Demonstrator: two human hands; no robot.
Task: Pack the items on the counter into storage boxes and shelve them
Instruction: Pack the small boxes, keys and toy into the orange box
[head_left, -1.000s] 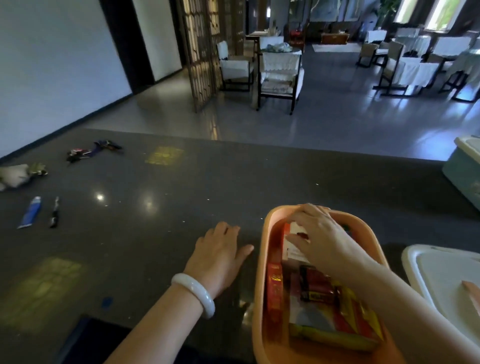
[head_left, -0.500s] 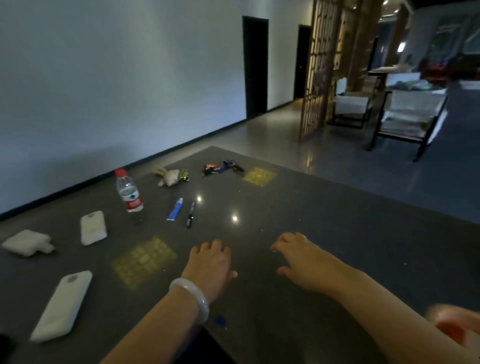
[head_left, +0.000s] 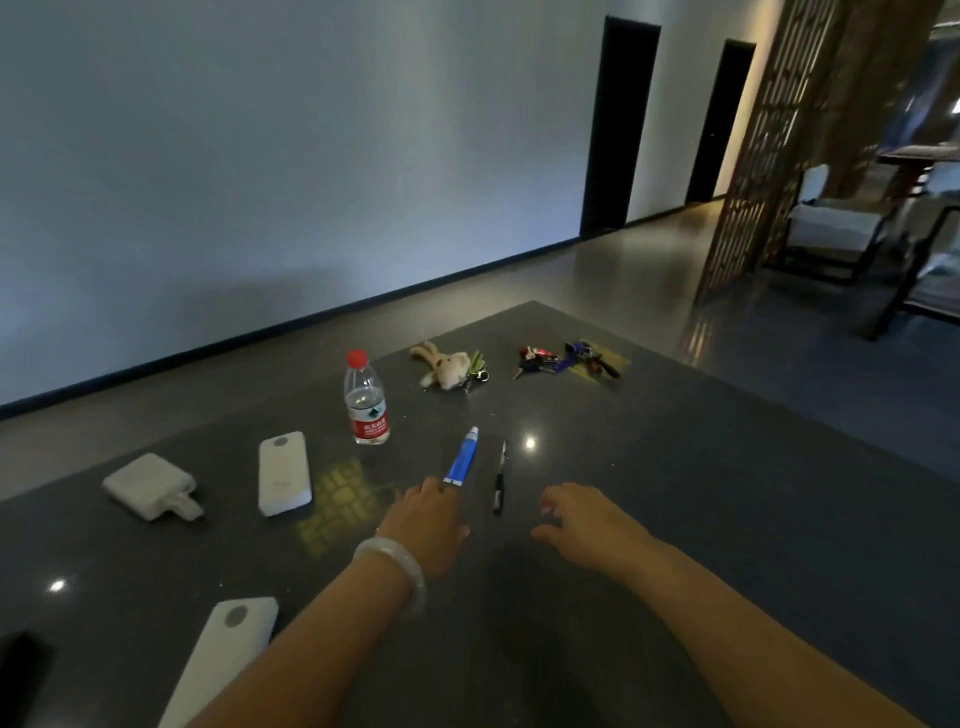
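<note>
On the dark counter (head_left: 701, 493) lie a blue tube (head_left: 462, 457) and a thin black pen (head_left: 500, 480), side by side. My left hand (head_left: 426, 525), with a pale bangle on the wrist, reaches over the counter, its fingertips at the near end of the blue tube. My right hand (head_left: 587, 519) hovers just right of the pen with loosely bent fingers, holding nothing. Further back stand a water bottle (head_left: 366, 400) with a red cap, a plush rabbit keychain (head_left: 449, 366) and a bunch of keys (head_left: 563, 358). No storage box is in view.
Left of my hands lie two white power banks (head_left: 283, 473) (head_left: 223, 654) and a white charger block (head_left: 148, 486). The counter's far edge drops to a grey floor. A wooden lattice screen (head_left: 769, 145) and chairs (head_left: 831, 234) stand at the right.
My view has swung left, away from the orange box. Both hands have moved forward toward the tube and pen; the left fingertips now reach the tube's near end.
</note>
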